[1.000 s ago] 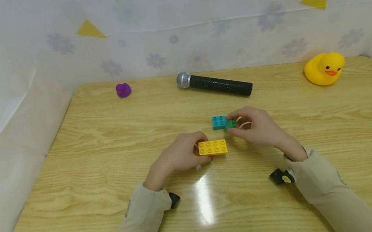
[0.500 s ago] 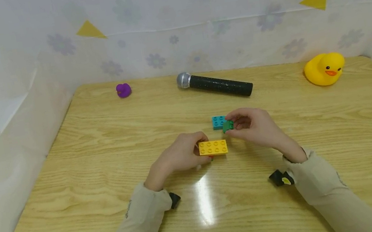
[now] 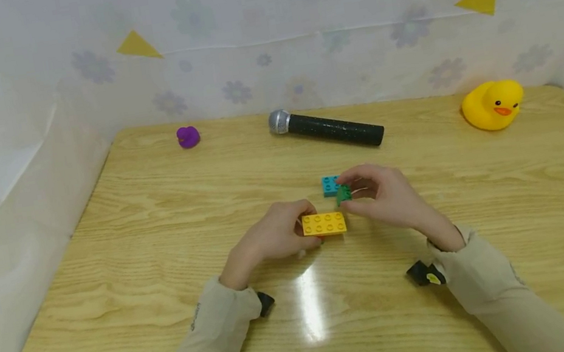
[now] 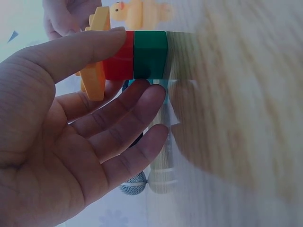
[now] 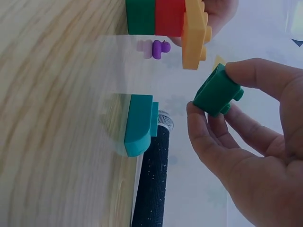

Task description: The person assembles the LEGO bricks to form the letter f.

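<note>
My left hand holds a small stack of toy building bricks standing on the table. The stack has a long yellow brick on top, a red brick under it and a green brick at the bottom. Between thumb and fingertips, my right hand pinches a second green brick, tilted and raised off the table. It is just right of the stack and apart from it. A teal brick lies on the table behind, partly hidden by the right fingers in the head view.
A black microphone with a silver head lies towards the back of the wooden table. The small purple duck sits at the back left, and a larger yellow duck at the back right. Patterned cloth hangs behind.
The green brick in my right hand has shifted left and slightly nearer to me, turning as it moved. My left hand and the stack have stayed in place.
</note>
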Action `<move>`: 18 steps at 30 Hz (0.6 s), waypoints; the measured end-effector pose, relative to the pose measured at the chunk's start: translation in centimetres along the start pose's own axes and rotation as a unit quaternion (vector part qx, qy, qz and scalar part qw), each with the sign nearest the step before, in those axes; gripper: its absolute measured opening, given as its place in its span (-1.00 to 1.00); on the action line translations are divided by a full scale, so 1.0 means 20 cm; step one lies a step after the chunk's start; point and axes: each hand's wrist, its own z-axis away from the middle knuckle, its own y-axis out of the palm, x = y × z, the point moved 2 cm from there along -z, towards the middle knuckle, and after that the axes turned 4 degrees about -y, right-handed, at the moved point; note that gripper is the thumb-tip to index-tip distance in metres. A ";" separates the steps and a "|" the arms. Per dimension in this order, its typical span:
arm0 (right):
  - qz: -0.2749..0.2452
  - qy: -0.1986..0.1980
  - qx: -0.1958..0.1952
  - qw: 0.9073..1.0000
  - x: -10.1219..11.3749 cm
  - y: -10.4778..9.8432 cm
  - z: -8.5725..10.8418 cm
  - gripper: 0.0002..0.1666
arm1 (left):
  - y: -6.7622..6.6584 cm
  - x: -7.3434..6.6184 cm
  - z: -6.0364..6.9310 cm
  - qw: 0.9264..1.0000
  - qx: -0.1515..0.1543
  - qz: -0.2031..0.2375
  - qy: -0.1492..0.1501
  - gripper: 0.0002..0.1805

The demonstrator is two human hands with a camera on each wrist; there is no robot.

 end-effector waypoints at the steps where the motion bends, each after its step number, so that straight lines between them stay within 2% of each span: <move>1: -0.001 -0.002 0.000 1.000 0.01 0.00 0.00 -0.56 | 0.00 0.00 0.00 1.000 0.000 0.000 0.001 -0.68; 8: 0.000 -0.021 -0.002 1.000 0.04 0.02 0.00 -0.54 | 0.00 0.00 0.00 1.000 -0.004 -0.005 0.003 -0.68; 18: -0.017 -0.049 0.024 0.998 0.08 0.06 0.01 -0.55 | 0.01 0.00 0.00 1.000 -0.001 0.001 0.012 -0.70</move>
